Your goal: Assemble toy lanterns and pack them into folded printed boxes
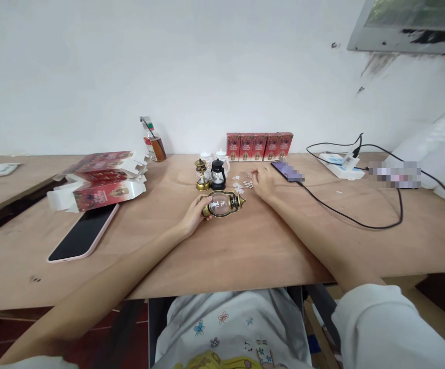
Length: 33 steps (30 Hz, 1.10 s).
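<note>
My left hand (196,215) is closed around the base of a bronze-gold mini lantern (220,204), which is tipped onto its side with its top pointing right. Its clear body faces up. My right hand (264,182) rests on the table with curled fingers, its fingertips beside small loose pieces (248,184); whatever may be between them is too small to make out. Flat white bits (238,188) lie just left of those pieces. Behind the held lantern stand an upright gold lantern (202,175), a black lantern (218,175) and two white lanterns (222,157), partly hidden.
Red boxes (259,147) line the wall. Flattened red-and-white cartons (107,193) lie left, near a pink-edged phone (84,233) and a bottle of amber liquid (155,146). Another phone (287,171) trails a black cable (345,218) to a white power strip (341,166).
</note>
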### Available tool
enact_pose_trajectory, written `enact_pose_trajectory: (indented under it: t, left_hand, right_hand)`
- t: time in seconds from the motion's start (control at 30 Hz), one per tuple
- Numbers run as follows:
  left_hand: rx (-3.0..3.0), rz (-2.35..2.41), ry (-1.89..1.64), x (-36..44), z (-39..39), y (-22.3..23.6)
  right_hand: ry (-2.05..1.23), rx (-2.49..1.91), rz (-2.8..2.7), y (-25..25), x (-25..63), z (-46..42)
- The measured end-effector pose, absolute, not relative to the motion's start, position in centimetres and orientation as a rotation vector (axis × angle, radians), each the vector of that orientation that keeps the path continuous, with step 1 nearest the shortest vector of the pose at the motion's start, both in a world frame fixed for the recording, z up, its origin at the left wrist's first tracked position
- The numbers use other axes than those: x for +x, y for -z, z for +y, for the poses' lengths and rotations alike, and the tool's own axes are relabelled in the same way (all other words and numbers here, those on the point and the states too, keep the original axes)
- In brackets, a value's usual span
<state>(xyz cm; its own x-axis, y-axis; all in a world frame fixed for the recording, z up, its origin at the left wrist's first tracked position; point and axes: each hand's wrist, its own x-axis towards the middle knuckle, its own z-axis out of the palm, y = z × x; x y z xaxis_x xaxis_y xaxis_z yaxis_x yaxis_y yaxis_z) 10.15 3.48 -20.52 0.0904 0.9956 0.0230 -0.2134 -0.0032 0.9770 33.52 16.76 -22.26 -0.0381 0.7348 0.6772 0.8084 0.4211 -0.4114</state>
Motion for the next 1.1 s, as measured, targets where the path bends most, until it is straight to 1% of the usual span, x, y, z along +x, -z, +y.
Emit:
enact_pose_trajectory:
  t: [0.17,0.27,0.37,0.5,0.63,0.77,0.97,1.1]
  left_hand:
    - [1.347,1.018,-1.348,9.9,2.8,20.6]
    - [1.675,1.08,-1.484,9.3,2.6,20.5]
    - [1.956,1.15,-1.549,8.8,2.6,20.6]
    - [2.199,1.168,-1.583,8.9,2.2,20.9]
    - [2.387,1.105,-1.596,9.3,1.6,20.8]
    - [2.562,0.926,-1.552,9.5,1.3,20.2]
    - [2.625,0.811,-1.49,9.5,0.8,19.4]
    - [2.633,0.864,-1.503,9.5,0.8,19.5]
  right_hand:
    - [0.117,-0.952,-1.719,22.9,32.4,12.2]
    - [-0.008,-0.779,-1.745,23.0,31.6,9.2]
    - [-0.103,-0.657,-1.902,22.6,30.8,6.4]
    - [-0.067,-0.682,-2.117,21.9,29.6,4.2]
    - [-0.064,-0.664,-2.223,21.7,29.1,4.0]
    - [-0.127,-0.643,-2.229,21.9,29.2,4.2]
    - [-0.12,-0.662,-2.175,22.0,29.4,4.4]
    - [-0.105,-0.676,-2.159,22.0,29.4,4.6]
